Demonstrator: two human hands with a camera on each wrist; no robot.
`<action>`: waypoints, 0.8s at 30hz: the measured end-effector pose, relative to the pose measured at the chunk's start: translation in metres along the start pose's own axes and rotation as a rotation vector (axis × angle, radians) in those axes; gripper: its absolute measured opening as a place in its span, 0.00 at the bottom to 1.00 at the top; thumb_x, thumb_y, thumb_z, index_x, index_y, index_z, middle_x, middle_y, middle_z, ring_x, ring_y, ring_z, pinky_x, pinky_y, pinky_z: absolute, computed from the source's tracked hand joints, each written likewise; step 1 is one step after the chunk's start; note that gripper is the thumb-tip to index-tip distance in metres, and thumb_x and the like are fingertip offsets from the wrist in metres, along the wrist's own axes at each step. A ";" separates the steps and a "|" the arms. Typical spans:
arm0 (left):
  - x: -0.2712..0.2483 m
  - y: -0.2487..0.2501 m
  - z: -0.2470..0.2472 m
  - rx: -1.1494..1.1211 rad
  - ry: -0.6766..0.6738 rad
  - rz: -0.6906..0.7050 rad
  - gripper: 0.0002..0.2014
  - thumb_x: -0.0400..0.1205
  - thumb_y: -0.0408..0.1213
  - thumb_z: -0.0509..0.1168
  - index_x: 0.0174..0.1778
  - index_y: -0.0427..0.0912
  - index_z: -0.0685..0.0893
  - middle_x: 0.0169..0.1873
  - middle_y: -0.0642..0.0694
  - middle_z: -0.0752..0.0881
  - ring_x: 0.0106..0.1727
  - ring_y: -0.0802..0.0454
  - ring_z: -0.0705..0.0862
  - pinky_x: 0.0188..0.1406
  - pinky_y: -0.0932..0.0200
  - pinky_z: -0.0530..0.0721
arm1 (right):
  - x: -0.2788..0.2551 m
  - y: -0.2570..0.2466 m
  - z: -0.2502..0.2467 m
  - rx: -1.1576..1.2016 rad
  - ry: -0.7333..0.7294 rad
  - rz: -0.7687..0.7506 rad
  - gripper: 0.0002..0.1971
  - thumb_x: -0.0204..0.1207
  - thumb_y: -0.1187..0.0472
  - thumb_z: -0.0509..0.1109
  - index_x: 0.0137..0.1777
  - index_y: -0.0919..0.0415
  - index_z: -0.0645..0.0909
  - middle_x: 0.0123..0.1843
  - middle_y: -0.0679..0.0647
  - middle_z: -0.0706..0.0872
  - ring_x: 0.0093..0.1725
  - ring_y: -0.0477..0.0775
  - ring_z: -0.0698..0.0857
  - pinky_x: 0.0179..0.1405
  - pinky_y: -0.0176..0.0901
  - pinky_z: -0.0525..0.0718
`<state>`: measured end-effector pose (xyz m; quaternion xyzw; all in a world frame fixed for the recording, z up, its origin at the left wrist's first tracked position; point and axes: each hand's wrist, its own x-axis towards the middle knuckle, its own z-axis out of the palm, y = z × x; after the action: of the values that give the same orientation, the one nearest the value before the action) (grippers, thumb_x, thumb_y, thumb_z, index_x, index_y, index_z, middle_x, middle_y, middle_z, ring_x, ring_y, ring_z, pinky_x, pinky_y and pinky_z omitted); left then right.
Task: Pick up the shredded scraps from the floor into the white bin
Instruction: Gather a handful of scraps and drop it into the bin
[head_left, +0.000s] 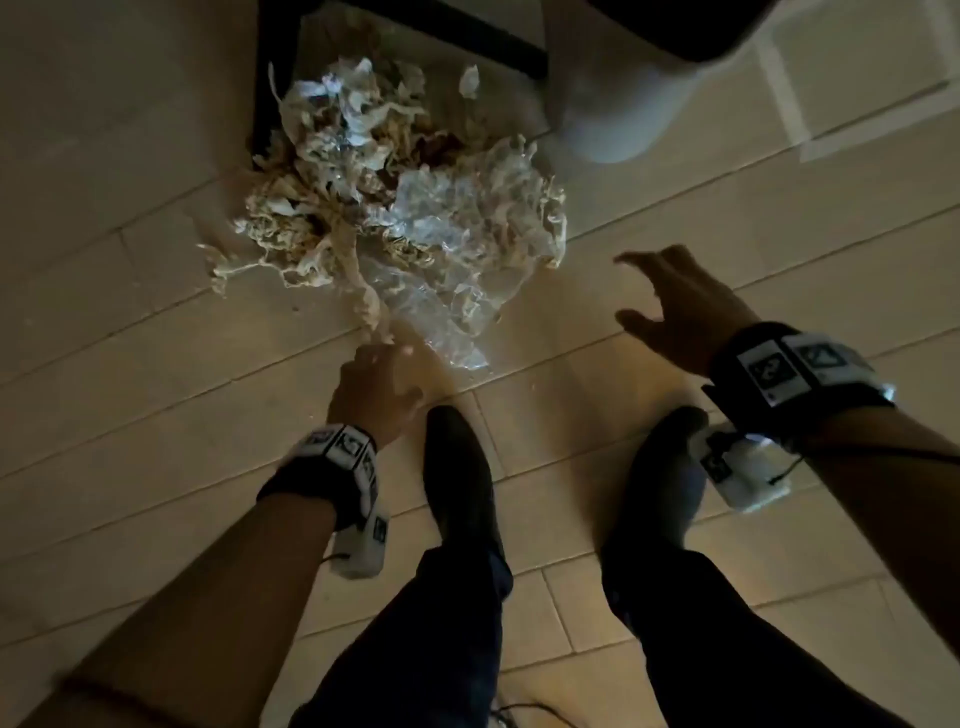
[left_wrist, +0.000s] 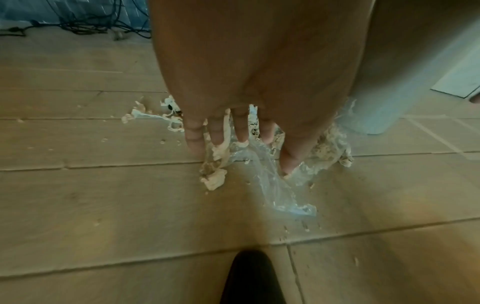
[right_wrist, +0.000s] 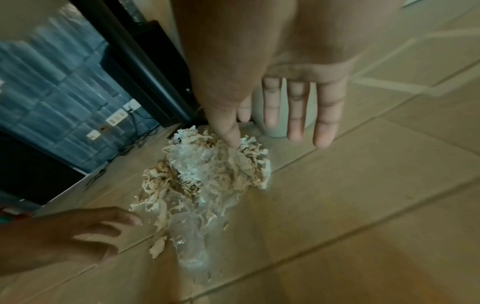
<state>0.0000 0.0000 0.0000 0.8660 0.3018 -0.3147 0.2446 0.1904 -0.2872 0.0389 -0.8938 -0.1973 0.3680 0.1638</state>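
head view: left hand (head_left: 375, 388) fingers spread at scraps (head_left: 384, 197) edge; right hand (head_left: 675, 306) splayed, bare floor (head_left: 675, 197) beneath.

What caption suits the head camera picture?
Left hand reaches the shredded scraps on the floor; right hand hovers open near the white bin.

Tan plank floor (head_left: 675, 218) w/ pale tape lines (head_left: 779, 98) at far right. Black frame (head_left: 262, 88) stands at the back. Cables (left_wrist: 85, 24) lie by blue wall (right_wrist: 59, 98) w/ white sockets (right_wrist: 116, 117). Two black shoes (head_left: 460, 467) on floor.
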 end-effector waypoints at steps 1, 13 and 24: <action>0.013 0.002 0.003 0.024 0.025 0.018 0.30 0.78 0.45 0.71 0.77 0.54 0.71 0.78 0.43 0.67 0.77 0.36 0.67 0.73 0.41 0.73 | 0.014 -0.003 0.004 -0.016 0.032 -0.043 0.32 0.78 0.47 0.68 0.80 0.44 0.60 0.77 0.56 0.66 0.70 0.61 0.74 0.65 0.61 0.79; 0.120 -0.020 0.036 0.396 0.106 0.155 0.57 0.68 0.74 0.67 0.82 0.69 0.34 0.84 0.50 0.29 0.84 0.32 0.32 0.77 0.19 0.42 | 0.126 -0.023 0.032 -0.289 0.095 -0.287 0.48 0.68 0.41 0.76 0.82 0.40 0.49 0.84 0.53 0.50 0.76 0.65 0.65 0.53 0.64 0.82; 0.139 -0.038 0.057 0.165 0.365 0.440 0.21 0.72 0.38 0.76 0.60 0.39 0.83 0.65 0.39 0.81 0.69 0.37 0.78 0.56 0.41 0.87 | 0.188 -0.041 0.051 -0.404 0.067 -0.299 0.43 0.76 0.53 0.72 0.85 0.51 0.50 0.83 0.58 0.61 0.76 0.64 0.68 0.66 0.60 0.76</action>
<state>0.0377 0.0426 -0.1437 0.9699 0.1192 -0.1166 0.1773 0.2659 -0.1554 -0.0892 -0.8809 -0.3913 0.2631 0.0409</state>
